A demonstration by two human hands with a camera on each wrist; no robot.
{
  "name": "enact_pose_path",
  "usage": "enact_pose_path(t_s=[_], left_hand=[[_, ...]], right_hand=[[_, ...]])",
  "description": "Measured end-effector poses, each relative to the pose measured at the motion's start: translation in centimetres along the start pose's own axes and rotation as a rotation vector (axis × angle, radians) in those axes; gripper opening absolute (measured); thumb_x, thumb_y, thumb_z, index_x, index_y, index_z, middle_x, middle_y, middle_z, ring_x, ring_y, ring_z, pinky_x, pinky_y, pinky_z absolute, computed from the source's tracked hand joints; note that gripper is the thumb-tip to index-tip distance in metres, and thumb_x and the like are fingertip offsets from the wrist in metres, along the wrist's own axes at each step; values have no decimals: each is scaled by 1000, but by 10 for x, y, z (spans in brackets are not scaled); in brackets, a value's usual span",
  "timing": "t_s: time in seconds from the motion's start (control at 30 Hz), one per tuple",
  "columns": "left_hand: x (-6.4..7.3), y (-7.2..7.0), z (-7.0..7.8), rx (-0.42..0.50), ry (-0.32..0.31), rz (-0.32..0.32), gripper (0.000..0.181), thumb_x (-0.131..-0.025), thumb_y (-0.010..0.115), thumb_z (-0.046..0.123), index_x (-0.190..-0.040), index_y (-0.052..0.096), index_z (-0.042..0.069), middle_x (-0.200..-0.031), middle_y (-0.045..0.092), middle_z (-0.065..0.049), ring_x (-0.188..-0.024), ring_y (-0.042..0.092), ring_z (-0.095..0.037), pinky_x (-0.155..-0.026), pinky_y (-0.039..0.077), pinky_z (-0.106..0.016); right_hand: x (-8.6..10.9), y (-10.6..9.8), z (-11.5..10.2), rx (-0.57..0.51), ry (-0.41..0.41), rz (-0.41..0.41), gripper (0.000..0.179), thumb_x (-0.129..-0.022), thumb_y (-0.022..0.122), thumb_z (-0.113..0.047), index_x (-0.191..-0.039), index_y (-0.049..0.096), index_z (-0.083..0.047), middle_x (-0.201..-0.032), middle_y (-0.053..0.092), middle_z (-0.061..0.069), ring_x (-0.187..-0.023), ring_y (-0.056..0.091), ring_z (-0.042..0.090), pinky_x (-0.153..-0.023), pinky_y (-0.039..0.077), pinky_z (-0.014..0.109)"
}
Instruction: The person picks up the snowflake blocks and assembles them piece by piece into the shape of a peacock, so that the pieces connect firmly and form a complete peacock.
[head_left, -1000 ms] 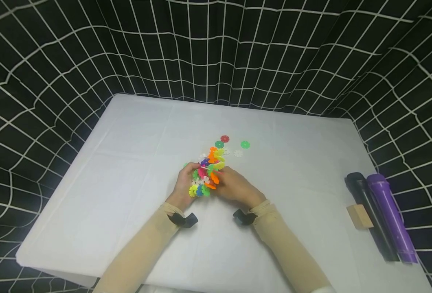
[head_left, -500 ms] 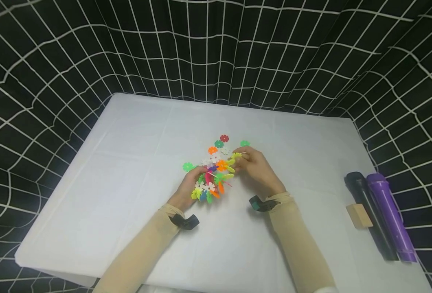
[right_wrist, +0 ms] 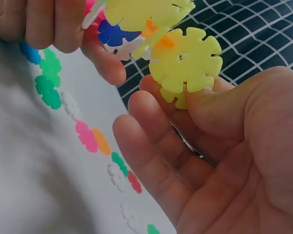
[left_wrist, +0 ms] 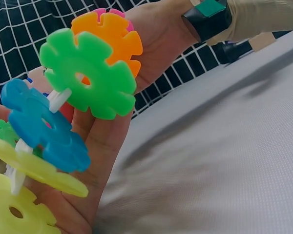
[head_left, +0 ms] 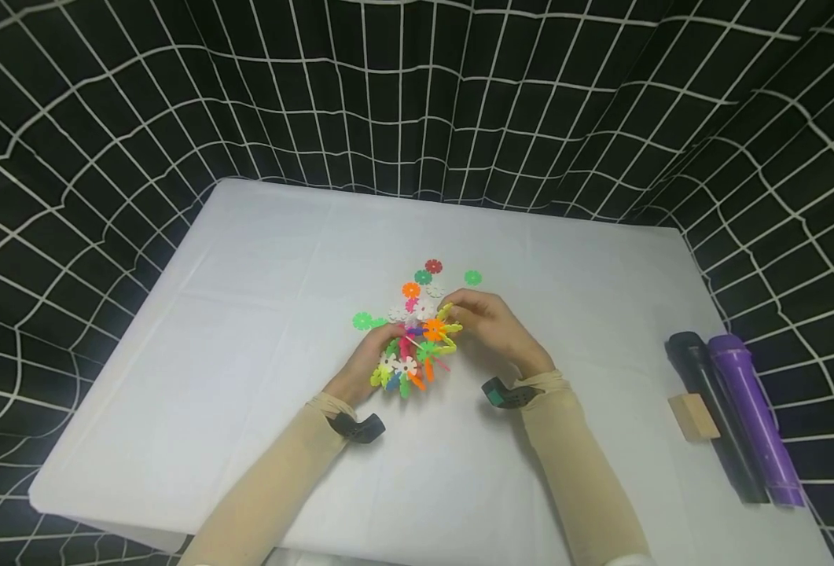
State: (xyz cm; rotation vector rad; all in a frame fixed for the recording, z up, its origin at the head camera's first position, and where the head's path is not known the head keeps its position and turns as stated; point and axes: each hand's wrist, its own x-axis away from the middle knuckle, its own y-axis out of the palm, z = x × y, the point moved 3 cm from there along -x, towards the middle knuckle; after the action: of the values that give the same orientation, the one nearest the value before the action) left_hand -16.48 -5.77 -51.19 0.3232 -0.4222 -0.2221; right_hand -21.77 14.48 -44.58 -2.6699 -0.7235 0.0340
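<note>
My left hand (head_left: 360, 368) grips a cluster of interlocked plastic snowflake discs (head_left: 434, 330) in many colours, above the table. In the left wrist view, a green disc (left_wrist: 100, 63), a blue disc (left_wrist: 51, 134) and yellow ones are slotted together in front of the palm. My right hand (head_left: 490, 324) is at the cluster's right side. Its thumb and index finger pinch a yellow disc (right_wrist: 198, 70), with more yellow discs right above it in the right wrist view. The other right fingers are loosely bent, touching nothing. Part of the left fingers is hidden behind the discs.
Loose discs lie on the white table (head_left: 282, 259) beyond the hands, among them a red disc (head_left: 434, 266), an orange disc (head_left: 411, 290) and a light green disc (head_left: 472, 277). At right lie a wooden block (head_left: 694, 417), a black tube (head_left: 721, 424) and a purple tube (head_left: 756, 420).
My right hand has moved from beneath the cluster out to its right side and now pinches a yellow disc there. The cluster has shifted slightly right and turned; my left hand keeps its grip.
</note>
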Motion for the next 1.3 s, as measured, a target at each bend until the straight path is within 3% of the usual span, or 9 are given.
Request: enact_pose_path(t_s=[0.07,0.33,0.53,0.77,0.87,1.0,1.13,1.3], left_hand=[[0,0,0,-7,1,-3,31,-94,52,35,-114,59,11,-137,51,-5,-123,53,-15,-108,43,-27],[1,0,0,-15,-30,20,54,-94,54,39,-137,52,6,-148,45,-7,-138,44,-20,-124,30,-38],[1,0,0,8,-16,22,47,-94,51,36,-130,56,6,-134,55,-6,-118,58,-14,-106,48,-26],[0,1,1,5,-14,28,46,-96,52,35,-130,57,6,-125,60,-5,-105,64,-11,-92,55,-24],[-1,1,1,-22,-18,51,50,-96,53,36,-135,56,5,-130,59,-8,-110,62,-15,-102,52,-29],[-1,0,1,-73,-45,116,59,-95,57,38,-144,49,7,-147,49,-10,-131,52,-21,-121,37,-39],[-1,-1,0,-88,-66,148,64,-94,58,39,-148,44,7,-154,41,-12,-143,44,-28,-126,29,-42],[-1,-2,1,-97,-69,157,63,-96,57,39,-149,44,8,-158,37,-12,-148,38,-31,-128,24,-44]], right_hand=[[1,0,0,9,-5,-2,19,-102,57,-11,-116,68,-5,-111,67,15,-101,57,27,-91,52,35],[1,0,3,-29,23,-3,20,-103,55,-8,-117,67,-2,-109,66,17,-92,64,23,-90,59,53],[2,-2,4,-26,50,-7,18,-102,56,-7,-115,68,-4,-112,66,12,-98,65,30,-92,60,50],[1,0,2,-24,49,-29,20,-101,57,-5,-116,70,-4,-116,68,14,-99,65,25,-92,60,48],[2,0,1,3,51,-17,20,-101,58,-5,-116,71,-5,-117,68,14,-99,66,23,-92,60,48],[3,-1,-1,87,51,4,22,-100,59,-5,-117,72,-6,-118,71,13,-104,66,25,-97,58,48],[3,0,-4,167,49,26,23,-99,60,-5,-115,75,-9,-119,73,10,-112,64,25,-101,55,47],[1,3,-4,151,28,26,23,-98,62,-4,-115,76,-9,-117,75,11,-109,67,25,-96,58,41]])
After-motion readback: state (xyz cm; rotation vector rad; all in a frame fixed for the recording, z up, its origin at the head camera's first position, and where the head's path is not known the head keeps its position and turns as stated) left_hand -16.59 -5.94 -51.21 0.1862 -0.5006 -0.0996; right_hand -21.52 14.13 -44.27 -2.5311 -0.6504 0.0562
